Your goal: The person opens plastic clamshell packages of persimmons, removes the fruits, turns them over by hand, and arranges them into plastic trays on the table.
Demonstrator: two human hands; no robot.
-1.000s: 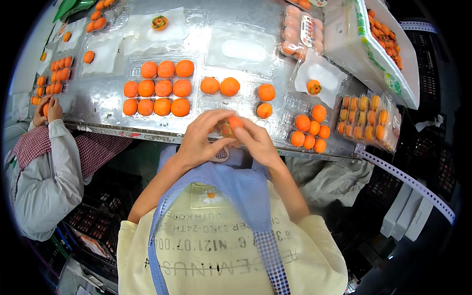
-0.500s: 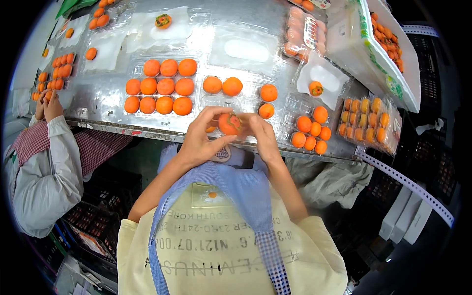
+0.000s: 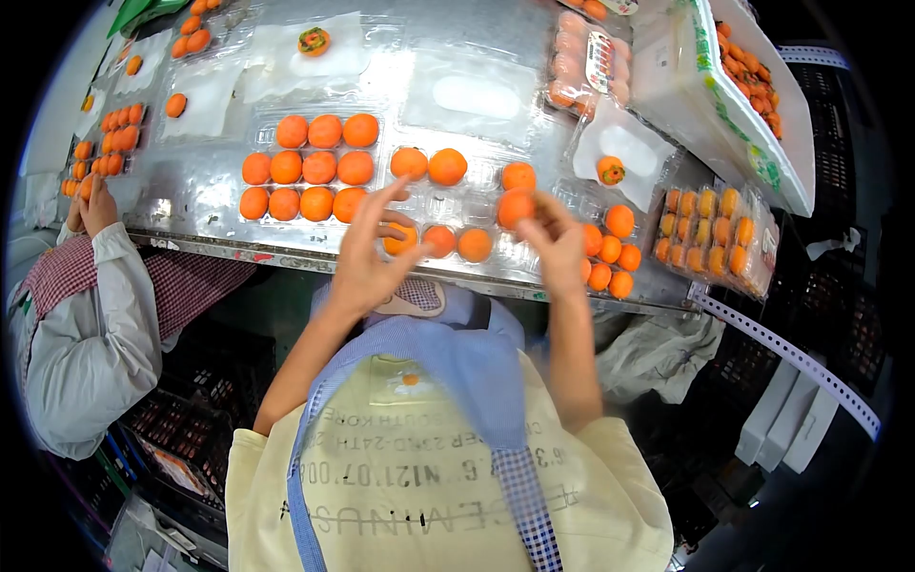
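Note:
My right hand [image 3: 556, 243] has its fingers around the side of an orange persimmon [image 3: 516, 207], at the right end of the clear plastic tray before me. Just behind that fruit lies another persimmon [image 3: 518, 176]. My left hand [image 3: 374, 255] is open, fingers apart, over the tray's left side. It partly covers a persimmon [image 3: 400, 238], and two more, a near-left persimmon [image 3: 439, 241] and a near-right persimmon [image 3: 475, 245], sit beside it. Two others lie in the back row, including one persimmon [image 3: 447, 167].
A tray of persimmons [image 3: 320, 168] lies left, a smaller group [image 3: 611, 250] right. Closed packs [image 3: 710, 234] and a white foam box [image 3: 762, 105] of fruit stand at the right. A lined tray [image 3: 472, 95] lies behind. A co-worker's hands [image 3: 93, 205] hold fruit at far left.
The persimmon held up between my hands is no longer there, and fruit shows in the tray's front row. My hands have parted, the right one moving right onto another persimmon.

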